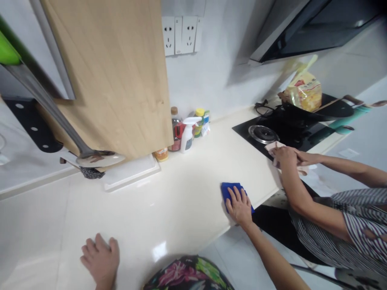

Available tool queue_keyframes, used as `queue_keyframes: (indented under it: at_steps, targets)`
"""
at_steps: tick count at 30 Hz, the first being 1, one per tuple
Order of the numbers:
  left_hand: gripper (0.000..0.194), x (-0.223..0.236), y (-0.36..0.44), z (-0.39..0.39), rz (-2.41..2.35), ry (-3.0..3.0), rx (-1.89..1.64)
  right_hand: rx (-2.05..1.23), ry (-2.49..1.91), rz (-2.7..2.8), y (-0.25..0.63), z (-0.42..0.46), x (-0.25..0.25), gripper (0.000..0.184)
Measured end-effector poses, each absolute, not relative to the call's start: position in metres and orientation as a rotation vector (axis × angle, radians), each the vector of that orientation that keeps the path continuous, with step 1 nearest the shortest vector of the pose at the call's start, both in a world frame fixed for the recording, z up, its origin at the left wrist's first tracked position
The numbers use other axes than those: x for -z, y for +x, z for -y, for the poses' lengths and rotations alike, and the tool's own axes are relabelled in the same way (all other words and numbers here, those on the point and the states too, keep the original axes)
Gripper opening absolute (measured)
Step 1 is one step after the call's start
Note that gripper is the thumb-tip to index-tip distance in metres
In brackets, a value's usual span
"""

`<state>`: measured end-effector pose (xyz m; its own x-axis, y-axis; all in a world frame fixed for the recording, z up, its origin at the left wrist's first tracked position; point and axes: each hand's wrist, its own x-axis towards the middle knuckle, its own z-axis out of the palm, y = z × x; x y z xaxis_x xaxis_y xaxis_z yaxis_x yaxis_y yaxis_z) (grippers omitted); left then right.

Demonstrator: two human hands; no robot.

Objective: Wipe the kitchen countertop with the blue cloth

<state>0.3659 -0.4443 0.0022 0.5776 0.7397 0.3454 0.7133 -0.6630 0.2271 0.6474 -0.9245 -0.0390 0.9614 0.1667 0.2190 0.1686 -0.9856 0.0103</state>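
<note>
Bottles at the wall, behind the wooden board (pixel 111 76): a white spray bottle (pixel 188 135), a dark bottle (pixel 175 129) with a red label, a yellow-capped bottle (pixel 198 122), and a small orange-lidded jar (pixel 161 154). Their contents cannot be made out. A yellow bag (pixel 304 93) sits in the pan (pixel 305 112) on the hob (pixel 278 135).

The board cuts off the bottles' left side. A ladle (pixel 90 157) hangs in front of the board, its handle running out of frame. Labels are too small to read.

Right hand (pixel 240 205) lies flat, fingers spread, pressing a blue cloth (pixel 228 189) on the counter (pixel 169 193) near its front edge; the palm covers most of the cloth. Left hand (pixel 101 259) rests on the counter at the lower left, fingers loosely curled, holding nothing.

Co-worker's hands (pixel 287 156), in a striped sleeve (pixel 356 229), are together on a pale cloth (pixel 273 148) at the hob's edge.
</note>
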Motion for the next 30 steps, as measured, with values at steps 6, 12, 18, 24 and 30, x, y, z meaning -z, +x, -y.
queue_keyframes:
  at_steps: [6, 12, 18, 24, 30]
  targets:
    - [0.068, -0.003, 0.369, 0.444, -1.313, 2.715, -0.606, 0.442, -3.060, 0.042, 0.706, 0.868, 0.043, 0.061]
    - [0.070, -0.007, 0.372, 0.448, -1.361, 2.721, -0.567, 0.254, -2.985, 0.062, 0.766, 0.793, 0.032, 0.062]
    - [0.070, -0.008, 0.372, 0.446, -1.384, 2.713, -0.531, 0.027, -2.981, 0.172, 0.778, 0.706, 0.021, 0.064]
    - [0.068, -0.003, 0.371, 0.443, -1.407, 2.695, -0.508, 0.017, -2.894, 0.556, 0.752, 0.658, 0.026, 0.064]
    - [0.069, -0.002, 0.370, 0.443, -1.433, 2.698, -0.482, -0.060, -2.852, 0.668, 0.772, 0.637, 0.021, 0.062]
